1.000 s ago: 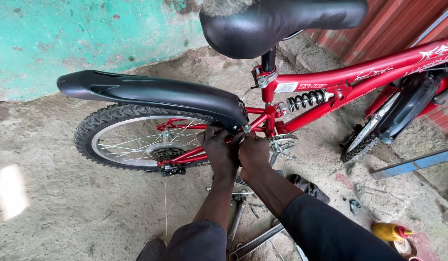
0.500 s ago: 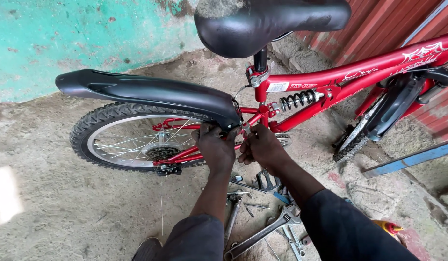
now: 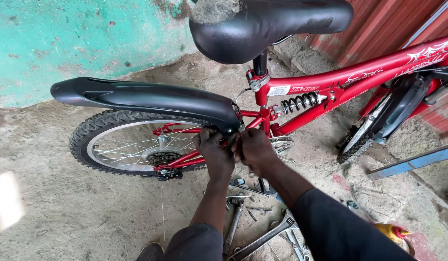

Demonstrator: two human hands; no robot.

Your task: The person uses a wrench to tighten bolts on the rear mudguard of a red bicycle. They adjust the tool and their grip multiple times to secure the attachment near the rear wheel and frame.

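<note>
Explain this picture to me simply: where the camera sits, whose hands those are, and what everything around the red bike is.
The camera is worn on a person's head and looks down, so the two arms coming up from the bottom are that person's own. Their left hand and right hand are pressed together at the red bicycle frame, just under the front end of the black rear mudguard. What the fingers grip there is hidden. The black saddle fills the top because it is nearest the camera. Below the mudguard is the rear wheel with its gear cluster; a coil spring sits behind the seat post. On the concrete ground below the hands lie several wrenches, and a yellow bottle lies at right. A turquoise wall stands behind.
</note>
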